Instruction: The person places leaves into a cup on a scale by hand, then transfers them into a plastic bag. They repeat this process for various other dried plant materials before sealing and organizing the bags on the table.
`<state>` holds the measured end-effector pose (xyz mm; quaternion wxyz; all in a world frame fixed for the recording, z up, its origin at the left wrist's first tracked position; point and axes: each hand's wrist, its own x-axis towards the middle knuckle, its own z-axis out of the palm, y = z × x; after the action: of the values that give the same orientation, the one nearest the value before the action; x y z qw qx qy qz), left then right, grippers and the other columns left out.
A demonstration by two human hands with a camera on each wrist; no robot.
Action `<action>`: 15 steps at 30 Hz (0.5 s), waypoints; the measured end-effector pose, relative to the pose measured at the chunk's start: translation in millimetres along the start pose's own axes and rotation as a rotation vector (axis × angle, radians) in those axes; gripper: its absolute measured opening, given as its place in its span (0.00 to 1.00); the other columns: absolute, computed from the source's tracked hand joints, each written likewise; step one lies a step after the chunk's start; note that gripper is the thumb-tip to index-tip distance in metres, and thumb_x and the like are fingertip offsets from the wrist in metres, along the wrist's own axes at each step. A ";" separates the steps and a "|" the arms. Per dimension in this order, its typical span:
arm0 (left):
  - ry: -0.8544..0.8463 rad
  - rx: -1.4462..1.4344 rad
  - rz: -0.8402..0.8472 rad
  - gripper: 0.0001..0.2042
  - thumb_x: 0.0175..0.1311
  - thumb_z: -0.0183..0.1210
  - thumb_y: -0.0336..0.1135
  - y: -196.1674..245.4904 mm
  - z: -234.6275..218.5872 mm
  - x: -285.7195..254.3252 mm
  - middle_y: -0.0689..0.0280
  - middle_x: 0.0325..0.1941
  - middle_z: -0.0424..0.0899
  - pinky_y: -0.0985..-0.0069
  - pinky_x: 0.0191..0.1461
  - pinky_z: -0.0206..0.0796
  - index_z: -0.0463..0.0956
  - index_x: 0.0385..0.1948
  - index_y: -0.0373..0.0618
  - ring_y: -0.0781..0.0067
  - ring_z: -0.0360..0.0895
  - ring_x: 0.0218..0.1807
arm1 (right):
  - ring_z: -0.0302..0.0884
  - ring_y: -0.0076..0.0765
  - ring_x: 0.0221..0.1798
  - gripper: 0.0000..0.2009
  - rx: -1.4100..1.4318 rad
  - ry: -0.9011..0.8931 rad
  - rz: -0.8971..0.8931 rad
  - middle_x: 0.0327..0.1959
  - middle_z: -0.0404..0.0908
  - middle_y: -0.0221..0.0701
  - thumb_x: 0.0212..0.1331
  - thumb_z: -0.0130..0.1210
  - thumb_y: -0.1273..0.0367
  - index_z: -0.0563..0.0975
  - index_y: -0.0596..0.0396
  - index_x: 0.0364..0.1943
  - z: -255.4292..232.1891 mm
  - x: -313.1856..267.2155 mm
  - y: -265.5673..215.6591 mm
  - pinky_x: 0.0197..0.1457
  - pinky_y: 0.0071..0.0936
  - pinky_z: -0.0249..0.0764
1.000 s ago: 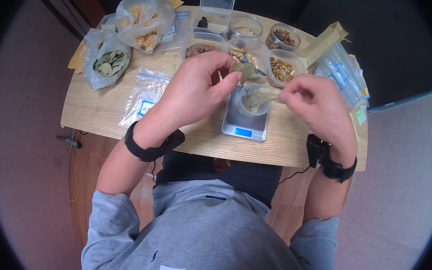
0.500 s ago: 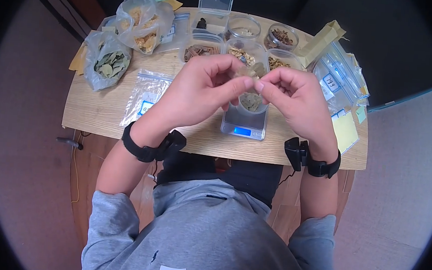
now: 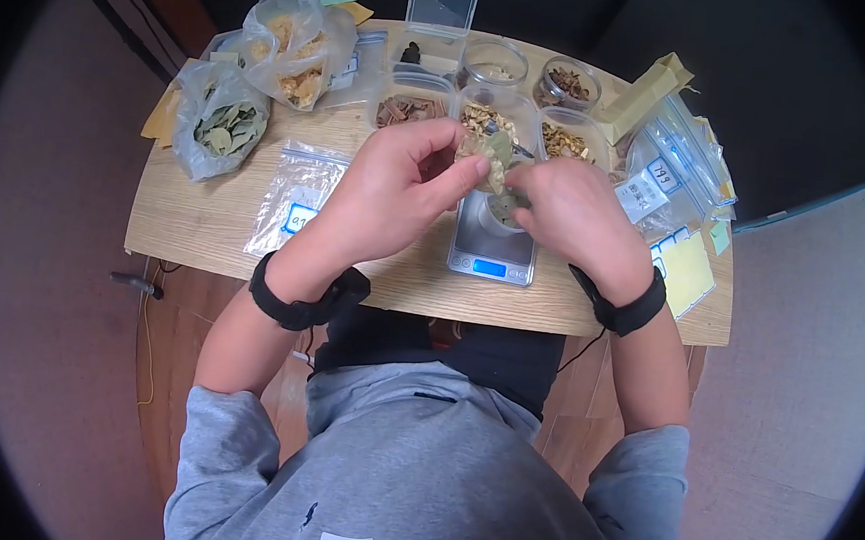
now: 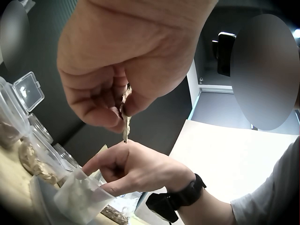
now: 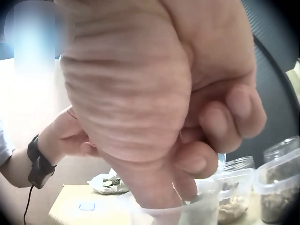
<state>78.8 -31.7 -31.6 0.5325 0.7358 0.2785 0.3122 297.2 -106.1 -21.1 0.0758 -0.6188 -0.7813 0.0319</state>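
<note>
My left hand (image 3: 403,183) pinches a dried leaf (image 3: 499,152) between thumb and fingers, above the digital scale (image 3: 488,268). In the left wrist view this leaf (image 4: 126,123) hangs edge-on below the fingertips. A translucent plastic cup (image 4: 77,204) stands on the scale with grey-green leaf pieces (image 3: 503,211) inside. My right hand (image 3: 582,218) reaches into the cup's mouth, index finger and thumb apart at its rim (image 5: 206,199). The tips of those fingers are hidden inside the cup. The scale's display is lit blue, its number too small to read.
Clear tubs of bark strips (image 3: 412,110), pale slices (image 3: 488,118) and brown pieces (image 3: 567,141) line the back, with round jars (image 3: 570,83) behind. Bags of leaves (image 3: 227,130) and yellowish pieces (image 3: 297,50) stand left, a flat zip bag (image 3: 303,186) nearer. Labelled bags (image 3: 675,172) lie right.
The right hand came from the right with leaf to the left hand's fingertips, then went down into the cup. The left hand stays above the scale, holding leaf throughout.
</note>
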 end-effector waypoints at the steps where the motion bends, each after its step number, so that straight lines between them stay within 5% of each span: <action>1: 0.002 0.006 0.014 0.12 0.76 0.63 0.36 -0.4 -0.1 -0.1 0.74 0.23 0.75 0.78 0.31 0.62 0.80 0.34 0.37 0.86 0.66 0.27 | 0.88 0.56 0.41 0.06 0.000 0.000 0.000 0.31 0.87 0.47 0.51 0.65 0.73 0.86 0.59 0.34 0.3 2.2 0.2 0.47 0.49 0.82; 14: -0.001 0.057 0.037 0.13 0.76 0.64 0.37 -12.1 -0.4 3.8 0.71 0.22 0.73 0.76 0.29 0.59 0.79 0.33 0.35 0.84 0.63 0.26 | 0.87 0.58 0.39 0.05 0.074 -0.137 0.029 0.29 0.86 0.47 0.51 0.61 0.73 0.86 0.58 0.29 -9.3 11.9 8.9 0.46 0.50 0.80; 15: -0.021 0.095 0.015 0.11 0.77 0.63 0.36 -10.2 -1.8 3.8 0.72 0.27 0.78 0.80 0.32 0.66 0.81 0.39 0.36 0.85 0.71 0.30 | 0.87 0.58 0.39 0.06 0.110 -0.134 0.033 0.29 0.86 0.46 0.52 0.60 0.73 0.87 0.57 0.30 -13.4 10.4 11.0 0.46 0.51 0.80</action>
<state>79.1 -25.0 -40.3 0.4975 0.7656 0.2817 0.2949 307.6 -94.0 -8.5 0.0565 -0.6231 -0.7712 0.1172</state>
